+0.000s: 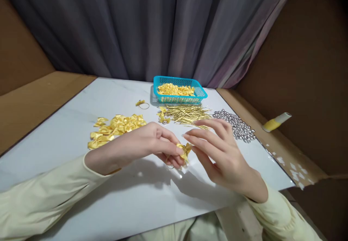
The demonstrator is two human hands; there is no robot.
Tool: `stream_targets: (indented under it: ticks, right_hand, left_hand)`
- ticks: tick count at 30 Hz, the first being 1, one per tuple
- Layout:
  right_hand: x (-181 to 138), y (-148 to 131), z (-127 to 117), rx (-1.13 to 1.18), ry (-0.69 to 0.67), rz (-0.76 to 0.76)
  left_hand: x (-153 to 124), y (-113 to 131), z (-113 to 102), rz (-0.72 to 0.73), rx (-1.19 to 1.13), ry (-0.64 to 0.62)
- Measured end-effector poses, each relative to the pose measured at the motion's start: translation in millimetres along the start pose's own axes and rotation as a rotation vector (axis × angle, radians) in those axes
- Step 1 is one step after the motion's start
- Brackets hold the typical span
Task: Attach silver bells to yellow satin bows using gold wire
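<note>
A small yellow ribbon bow (187, 152) is pinched between the thumb and fingers of my left hand (156, 141), above the front middle of the table. A thin gold wire loop shows under those fingers. My right hand (224, 154) is at the bow's right side, fingers stretched and apart, the thumb tip at or very near the ribbon's edge; whether it touches I cannot tell. Behind my left wrist lies a pile of loose yellow bows (125, 124). Gold twist wires (187, 115) are heaped just beyond my right fingertips.
A turquoise basket (179, 100) of yellow bows stands at the back. Silver beads (239, 127) lie in a pile to the right. A bow with a wire ring (141, 104) rests left of the basket. A yellow-and-white tube (276, 122) lies on the right cardboard edge. Cardboard walls flank the white table.
</note>
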State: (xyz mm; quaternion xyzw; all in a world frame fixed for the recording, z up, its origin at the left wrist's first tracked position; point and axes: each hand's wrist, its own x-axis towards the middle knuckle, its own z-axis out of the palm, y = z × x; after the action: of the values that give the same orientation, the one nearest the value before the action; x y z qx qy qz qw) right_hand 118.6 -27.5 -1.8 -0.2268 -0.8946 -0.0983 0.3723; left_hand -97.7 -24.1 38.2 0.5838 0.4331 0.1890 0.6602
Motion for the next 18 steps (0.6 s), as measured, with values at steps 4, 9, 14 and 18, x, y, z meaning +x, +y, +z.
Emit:
stream_targets:
  ticks: [4, 9, 14, 18]
  right_hand:
    - [-1.6, -1.0, -5.1, -0.162, -0.017, -0.183]
    - [-0.2, -4.0, -3.7, -0.167, 0.007, -0.214]
    - [2.6, -2.3, -5.0, 0.136, -0.01, 0.158]
    - [-0.1, -1.9, -6.6, 0.025, -0.086, 0.096]
  left_hand:
    - [0.1, -1.1, -0.6, -0.002, 0.012, -0.003]
    - [1.1, -2.2, -1.3, -0.006, 0.022, -0.004]
    - [0.0, -3.4, -1.5, 0.003, 0.023, -0.019]
    - [-0.4, -3.6, -1.8, -0.011, 0.03, 0.0]
